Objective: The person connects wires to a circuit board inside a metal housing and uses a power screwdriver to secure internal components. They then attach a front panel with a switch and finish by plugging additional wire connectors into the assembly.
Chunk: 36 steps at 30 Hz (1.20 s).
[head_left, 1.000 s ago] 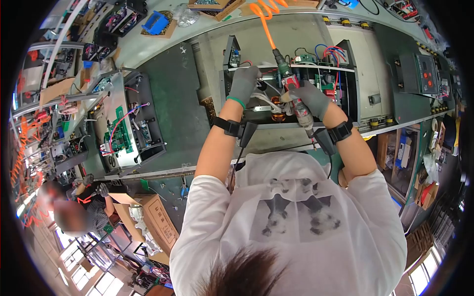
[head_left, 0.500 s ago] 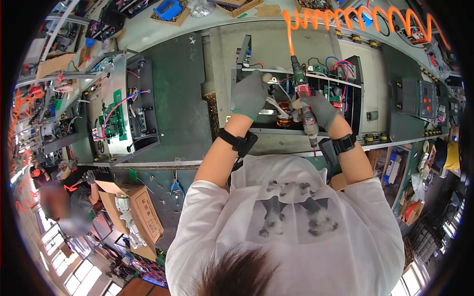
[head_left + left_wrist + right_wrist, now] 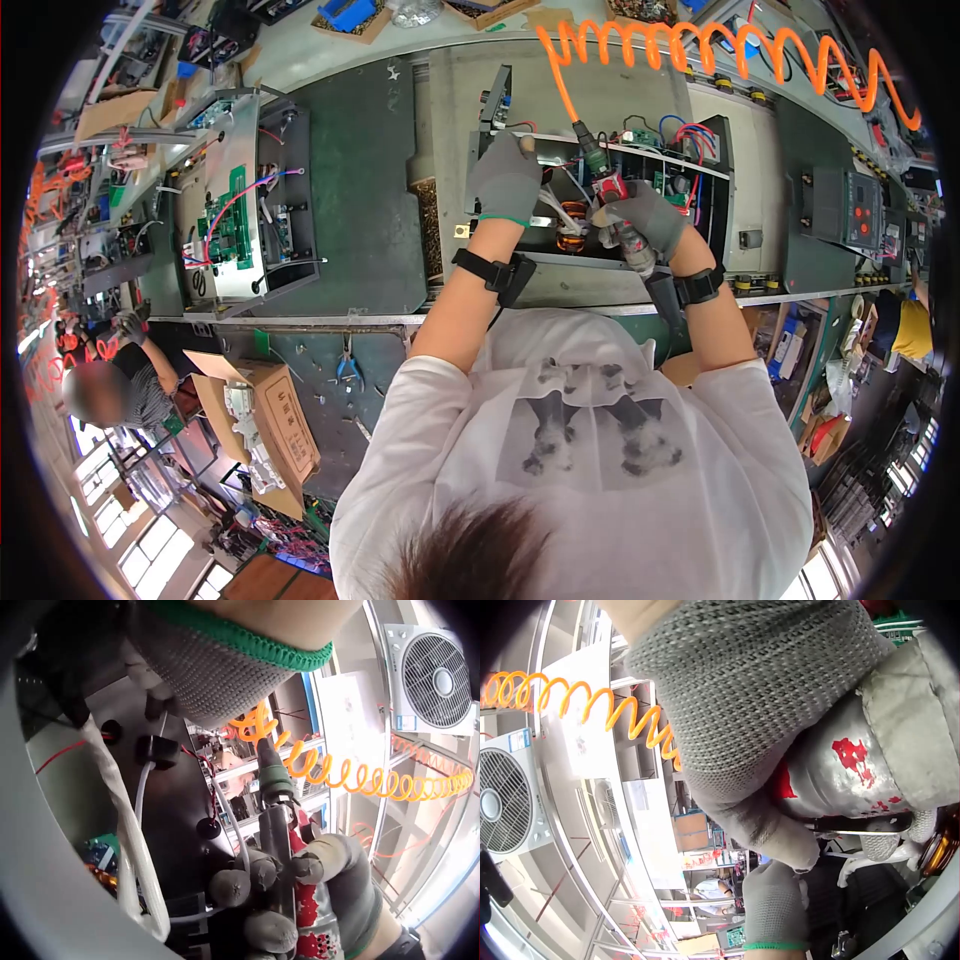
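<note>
In the head view my right gloved hand [image 3: 648,218] grips a worn red-and-silver air screwdriver [image 3: 608,188] over a black metal chassis [image 3: 600,265]. The tool's green hose end tilts away from me. In the left wrist view the fingers of that hand wrap the tool body [image 3: 306,919]. My left gloved hand [image 3: 503,182] is at the chassis's left end, by an upright panel [image 3: 496,98]; its fingertips are mostly hidden, and I cannot tell what they hold. White sleeved cables [image 3: 120,795] and a copper coil [image 3: 571,226] sit inside the chassis.
An orange coiled hose [image 3: 690,45] stretches across the back to the right. Another opened chassis with a green board [image 3: 237,215] stands at left, and a boxed unit with red buttons [image 3: 862,210] at right. Pliers [image 3: 348,370] and a carton [image 3: 275,420] lie near the front left.
My left hand has moved toward the chassis's left end. The screwdriver, still in my right hand, has tilted further, its hose end leaning left. The orange hose has stretched out to the right.
</note>
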Motion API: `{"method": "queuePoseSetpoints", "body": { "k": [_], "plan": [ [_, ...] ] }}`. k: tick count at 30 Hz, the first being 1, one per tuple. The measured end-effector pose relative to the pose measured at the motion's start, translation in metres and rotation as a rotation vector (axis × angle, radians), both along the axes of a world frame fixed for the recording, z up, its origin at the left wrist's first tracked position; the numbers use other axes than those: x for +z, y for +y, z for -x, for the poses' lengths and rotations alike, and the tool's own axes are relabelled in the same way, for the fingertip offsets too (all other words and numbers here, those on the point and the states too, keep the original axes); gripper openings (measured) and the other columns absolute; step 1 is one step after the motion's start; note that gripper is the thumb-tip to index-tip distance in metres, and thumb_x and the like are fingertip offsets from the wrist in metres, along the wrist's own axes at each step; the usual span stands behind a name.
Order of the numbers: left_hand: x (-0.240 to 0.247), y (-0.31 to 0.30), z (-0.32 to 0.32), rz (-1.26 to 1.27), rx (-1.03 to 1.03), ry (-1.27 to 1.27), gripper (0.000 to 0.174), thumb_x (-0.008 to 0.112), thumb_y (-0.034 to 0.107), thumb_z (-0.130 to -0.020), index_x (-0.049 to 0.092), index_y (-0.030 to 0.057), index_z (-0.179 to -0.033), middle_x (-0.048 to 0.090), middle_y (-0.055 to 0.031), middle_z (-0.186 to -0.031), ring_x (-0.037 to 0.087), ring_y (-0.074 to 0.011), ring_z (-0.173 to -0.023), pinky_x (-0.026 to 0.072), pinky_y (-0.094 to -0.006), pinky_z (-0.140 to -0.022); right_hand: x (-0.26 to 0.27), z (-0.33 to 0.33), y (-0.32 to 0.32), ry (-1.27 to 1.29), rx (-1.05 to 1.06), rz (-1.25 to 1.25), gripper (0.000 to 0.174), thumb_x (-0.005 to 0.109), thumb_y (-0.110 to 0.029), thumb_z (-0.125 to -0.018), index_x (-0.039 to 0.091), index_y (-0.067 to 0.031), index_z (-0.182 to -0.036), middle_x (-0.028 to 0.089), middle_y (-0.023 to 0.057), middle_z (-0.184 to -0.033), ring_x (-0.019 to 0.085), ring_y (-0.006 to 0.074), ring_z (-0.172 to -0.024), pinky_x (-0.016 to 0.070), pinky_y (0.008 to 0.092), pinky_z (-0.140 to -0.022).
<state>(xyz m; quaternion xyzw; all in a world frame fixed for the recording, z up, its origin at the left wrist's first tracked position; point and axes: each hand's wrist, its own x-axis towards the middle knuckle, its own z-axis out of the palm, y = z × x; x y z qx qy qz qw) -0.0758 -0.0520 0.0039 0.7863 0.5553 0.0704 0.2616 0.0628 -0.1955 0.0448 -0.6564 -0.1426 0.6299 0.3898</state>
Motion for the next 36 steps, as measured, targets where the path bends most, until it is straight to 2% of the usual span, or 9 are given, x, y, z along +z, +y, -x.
{"method": "queuePoseSetpoints", "body": {
  "k": [3, 6, 8, 11, 17, 27, 30, 34, 36],
  "plan": [
    [0.005, -0.007, 0.008, -0.256, -0.224, -0.329, 0.022, 0.059, 0.025, -0.081, 0.062, 0.0152, -0.100, 0.062, -0.0118, -0.080, 0.062, -0.0303, -0.071, 0.0480, -0.0394, -0.060, 0.001, 0.002, -0.001, -0.026, -0.041, -0.020, 0.022, 0.070, -0.012, -0.069, 0.059, 0.0042, -0.078, 0.062, 0.0141, -0.061, 0.060, 0.0198, -0.048, 0.0439, 0.0275, -0.045],
    [0.021, -0.019, 0.013, -0.384, -0.521, -0.122, 0.027, 0.060, 0.025, -0.077, 0.061, 0.0165, -0.102, 0.059, -0.0087, -0.077, 0.062, -0.0264, -0.064, 0.0472, -0.0395, -0.051, -0.012, -0.005, -0.003, -0.014, 0.079, 0.031, 0.030, 0.058, -0.010, -0.077, 0.055, 0.0052, -0.103, 0.064, 0.0145, -0.086, 0.064, 0.0199, -0.064, 0.0513, 0.0298, -0.056],
    [0.023, -0.021, 0.013, -0.418, -0.564, -0.114, 0.025, 0.061, 0.024, -0.075, 0.061, 0.0155, -0.099, 0.058, -0.0079, -0.075, 0.062, -0.0264, -0.064, 0.0476, -0.0389, -0.051, -0.015, 0.000, -0.005, -0.161, -0.013, 0.061, 0.030, 0.060, -0.012, -0.077, 0.055, 0.0053, -0.101, 0.064, 0.0135, -0.085, 0.062, 0.0176, -0.063, 0.0495, 0.0286, -0.055],
    [0.021, -0.022, 0.005, -0.349, -0.497, 0.000, 0.021, 0.060, 0.023, -0.074, 0.062, 0.0140, -0.093, 0.059, -0.0083, -0.076, 0.062, -0.0275, -0.064, 0.0494, -0.0384, -0.054, -0.029, -0.002, -0.004, -0.333, 0.023, 0.082, 0.030, 0.066, -0.017, -0.074, 0.057, 0.0052, -0.093, 0.062, 0.0111, -0.081, 0.060, 0.0148, -0.064, 0.0475, 0.0281, -0.055],
    [0.007, -0.013, -0.019, -0.221, -0.354, 0.153, 0.016, 0.059, 0.025, -0.075, 0.068, 0.0159, -0.085, 0.065, -0.0080, -0.078, 0.064, -0.0285, -0.072, 0.0496, -0.0380, -0.061, -0.019, -0.002, -0.001, -0.183, 0.047, 0.034, 0.031, 0.069, -0.018, -0.071, 0.060, 0.0042, -0.090, 0.063, 0.0107, -0.078, 0.059, 0.0141, -0.064, 0.0470, 0.0283, -0.055],
    [0.014, 0.020, -0.021, 0.238, -0.195, 0.038, 0.016, 0.061, 0.026, -0.073, 0.071, 0.0170, -0.083, 0.068, -0.0060, -0.086, 0.065, -0.0271, -0.081, 0.0507, -0.0344, -0.071, -0.028, -0.008, -0.007, -0.209, 0.101, -0.017, 0.042, 0.074, -0.025, -0.064, 0.061, 0.0039, -0.091, 0.062, 0.0089, -0.079, 0.058, 0.0164, -0.066, 0.0480, 0.0295, -0.061],
    [0.011, 0.015, -0.015, 0.213, -0.211, -0.139, 0.018, 0.061, 0.028, -0.076, 0.069, 0.0144, -0.084, 0.067, -0.0094, -0.079, 0.065, -0.0291, -0.077, 0.0504, -0.0359, -0.070, -0.011, -0.007, -0.016, -0.029, 0.003, -0.132, 0.023, 0.065, -0.013, -0.073, 0.061, 0.0000, -0.092, 0.064, 0.0076, -0.076, 0.061, 0.0146, -0.063, 0.0481, 0.0264, -0.056],
    [0.035, -0.039, 0.010, -0.113, -0.231, -0.109, 0.026, 0.062, 0.034, -0.077, 0.065, 0.0089, -0.084, 0.066, -0.0124, -0.074, 0.065, -0.0301, -0.073, 0.0500, -0.0379, -0.068, -0.022, -0.012, -0.037, 0.227, -0.156, -0.317, 0.023, 0.062, -0.010, -0.072, 0.059, -0.0003, -0.093, 0.063, 0.0077, -0.077, 0.062, 0.0164, -0.063, 0.0499, 0.0276, -0.056],
    [0.037, -0.063, 0.015, -0.156, -0.031, -0.070, 0.036, 0.063, 0.040, -0.078, 0.062, 0.0054, -0.087, 0.065, -0.0137, -0.073, 0.064, -0.0307, -0.072, 0.0493, -0.0400, -0.068, -0.008, -0.017, -0.046, 0.326, -0.029, -0.293, 0.030, 0.067, -0.013, -0.069, 0.060, -0.0020, -0.096, 0.063, 0.0072, -0.081, 0.061, 0.0156, -0.064, 0.0499, 0.0283, -0.057]
  ]
}}
